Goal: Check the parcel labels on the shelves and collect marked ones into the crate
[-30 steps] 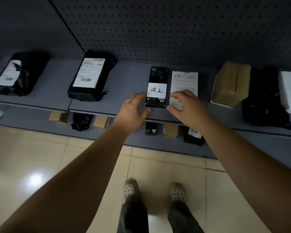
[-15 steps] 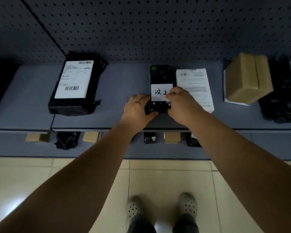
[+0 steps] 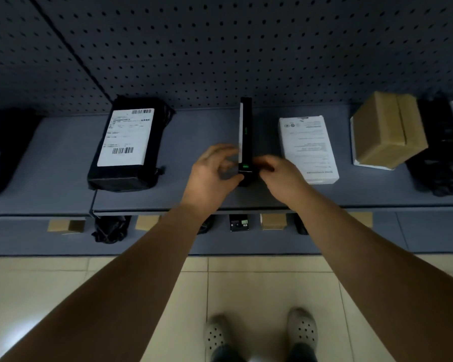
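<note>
At far left a dark bag (image 3: 0,150) lay on the upper shelf (image 3: 202,131), partly cut off by the frame edge. Next, a black parcel (image 3: 127,176) lay flat w/ a white barcode label (image 3: 126,137) on top, text too small to read. Mid-shelf, a slim black box (image 3: 245,131) stood on its long edge, narrow side up, w/ a white strip along its left face & a small green mark near the front end. Left hand (image 3: 212,173) was at the box's front-left, thumb touching the near corner, fingers curled and spread beside the white face; grip on the box was light, thumb-side only as far as visible. Right hand (image 3: 280,173) was at the front-right, fingers curled against the box's right face, holding it upright w/ the left. Just right of that hand a white box (image 3: 309,150) lay flat, printed text upside down to the camera, unreadable. Further right a brown carton (image 3: 387,129) sat tilted, resting on smth white, and beside it a black bag (image 3: 439,163); a white item was cut off at the far right edge. On the lower shelf (image 3: 429,236): small cartons, a black bag, a small dark box, all partly hidden under the upper shelf edge. Below, pale floor tiles (image 3: 246,283) & grey clogs (image 3: 217,335). No crate in view.
</note>
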The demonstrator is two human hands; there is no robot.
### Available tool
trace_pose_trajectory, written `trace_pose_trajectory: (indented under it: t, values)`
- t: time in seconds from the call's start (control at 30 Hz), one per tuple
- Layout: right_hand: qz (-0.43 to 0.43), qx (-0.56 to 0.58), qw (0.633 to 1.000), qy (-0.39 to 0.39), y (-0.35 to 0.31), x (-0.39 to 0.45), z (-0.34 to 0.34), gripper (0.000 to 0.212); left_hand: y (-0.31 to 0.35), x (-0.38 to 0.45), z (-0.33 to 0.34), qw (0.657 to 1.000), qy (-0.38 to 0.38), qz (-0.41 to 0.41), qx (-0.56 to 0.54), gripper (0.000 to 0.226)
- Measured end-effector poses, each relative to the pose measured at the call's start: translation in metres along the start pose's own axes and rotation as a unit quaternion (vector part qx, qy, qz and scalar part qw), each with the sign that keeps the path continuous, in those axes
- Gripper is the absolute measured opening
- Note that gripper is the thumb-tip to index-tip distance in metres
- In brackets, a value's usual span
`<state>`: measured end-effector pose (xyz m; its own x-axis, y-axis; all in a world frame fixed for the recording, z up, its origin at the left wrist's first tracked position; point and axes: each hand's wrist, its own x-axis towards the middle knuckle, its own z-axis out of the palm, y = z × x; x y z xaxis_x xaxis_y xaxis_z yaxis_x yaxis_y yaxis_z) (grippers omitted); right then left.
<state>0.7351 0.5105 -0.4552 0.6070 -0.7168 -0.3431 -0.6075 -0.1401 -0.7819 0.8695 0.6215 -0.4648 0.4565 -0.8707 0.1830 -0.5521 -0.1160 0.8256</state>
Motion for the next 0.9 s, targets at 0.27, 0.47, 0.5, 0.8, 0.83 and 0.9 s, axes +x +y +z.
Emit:
trace_pose_trajectory:
  t: [0.27, 0.47, 0.5, 0.8, 0.83, 0.9]
  values:
    - [0.025, 0.177, 0.984, -0.01, -0.009, 0.005, 0.0, 0.037, -0.015, -0.007, 0.014, 0.992, -0.057, -0.101, 0.041, 0.049]
    - [0.058, 0.13, 0.99, 0.018, -0.002, 0.009, 0.003, 0.045, -0.021, -0.01, 0.009, 0.994, -0.012, -0.089, 0.067, 0.044]
    - [0.054, 0.062, 0.996, 0.033, -0.001, 0.008, 0.003, 0.044, -0.021, -0.009, 0.008, 0.993, -0.016, -0.103, 0.064, 0.044]
    - [0.057, 0.024, 0.997, 0.039, -0.001, 0.008, 0.015, 0.029, -0.007, 0.006, 0.003, 0.979, -0.016, -0.205, 0.001, 0.045]
    - [0.059, 0.045, 0.996, 0.045, -0.001, 0.007, 0.015, 0.031, -0.006, 0.004, 0.004, 0.978, -0.011, -0.207, -0.017, 0.047]
    - [0.058, 0.082, 0.993, 0.062, 0.001, 0.003, 0.017, 0.035, -0.006, 0.0, 0.005, 0.98, 0.01, -0.194, -0.052, 0.052]
